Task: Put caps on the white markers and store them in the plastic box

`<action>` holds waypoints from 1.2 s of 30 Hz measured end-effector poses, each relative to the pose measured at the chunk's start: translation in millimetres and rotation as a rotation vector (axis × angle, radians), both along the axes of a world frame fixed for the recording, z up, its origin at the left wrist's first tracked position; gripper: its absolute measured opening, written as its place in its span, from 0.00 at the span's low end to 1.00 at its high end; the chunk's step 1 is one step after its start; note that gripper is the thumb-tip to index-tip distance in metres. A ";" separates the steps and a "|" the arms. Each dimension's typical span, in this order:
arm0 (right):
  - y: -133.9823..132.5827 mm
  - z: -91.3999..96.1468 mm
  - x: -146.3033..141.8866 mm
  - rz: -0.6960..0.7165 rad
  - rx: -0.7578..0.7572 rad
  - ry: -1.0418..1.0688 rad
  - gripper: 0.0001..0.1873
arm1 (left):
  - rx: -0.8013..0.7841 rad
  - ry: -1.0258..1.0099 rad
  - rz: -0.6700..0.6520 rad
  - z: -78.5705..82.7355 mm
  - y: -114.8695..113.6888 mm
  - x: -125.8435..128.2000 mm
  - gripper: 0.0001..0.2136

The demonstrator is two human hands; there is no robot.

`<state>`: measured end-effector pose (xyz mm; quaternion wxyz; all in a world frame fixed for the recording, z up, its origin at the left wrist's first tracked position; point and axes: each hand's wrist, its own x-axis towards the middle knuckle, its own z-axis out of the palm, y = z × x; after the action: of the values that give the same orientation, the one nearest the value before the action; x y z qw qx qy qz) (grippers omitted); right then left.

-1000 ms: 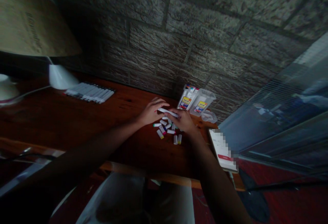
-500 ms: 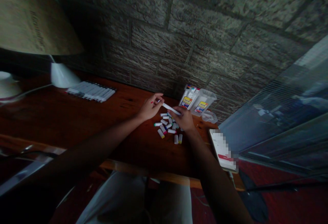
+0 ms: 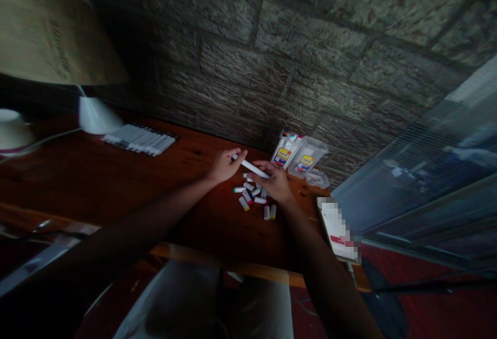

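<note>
A white marker point(image 3: 252, 168) spans the gap between my two hands above the wooden table. My left hand point(image 3: 225, 165) pinches its left end between thumb and fingers. The other end sits in the closed fingers of my right hand point(image 3: 276, 180). Below and between the hands lies a loose pile of white marker caps point(image 3: 247, 197) with coloured ends, such as green, yellow, pink and blue. My right hand hides part of that pile. To the left, a row of white markers point(image 3: 145, 139) lies side by side on the table.
Behind my right hand stand a clear case holding markers point(image 3: 285, 150) and an open clear case point(image 3: 306, 159), with a clear lid point(image 3: 317, 178) beside them. A phone point(image 3: 337, 227) lies at the right edge. A lamp point(image 3: 95, 115) stands left; a stone wall point(image 3: 233, 64) rises behind.
My left hand has shifted slightly down and left, and its fingers have closed more on the marker. My right hand has moved a little left and lower over the caps.
</note>
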<state>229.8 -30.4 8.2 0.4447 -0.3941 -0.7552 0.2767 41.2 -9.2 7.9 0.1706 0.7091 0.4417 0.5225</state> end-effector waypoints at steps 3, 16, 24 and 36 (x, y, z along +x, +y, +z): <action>-0.8 -0.4 -0.9 -0.004 -0.038 0.013 0.25 | 0.019 0.005 0.002 2.0 -2.3 0.4 0.18; -4.6 6.8 -3.5 -0.031 -0.152 0.112 0.24 | 0.061 -0.006 -0.028 7.5 -6.4 -0.9 0.17; 4.3 9.1 4.6 0.029 -0.518 0.363 0.44 | 0.064 -0.016 -0.028 6.6 -5.4 -2.0 0.17; 2.6 8.9 3.8 -0.021 -0.460 0.295 0.48 | 0.079 0.009 -0.039 4.7 -5.4 -0.8 0.19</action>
<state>233.6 -27.8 17.1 0.4515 -0.4479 -0.5954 0.4911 40.5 -14.6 12.6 0.1505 0.7262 0.4075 0.5328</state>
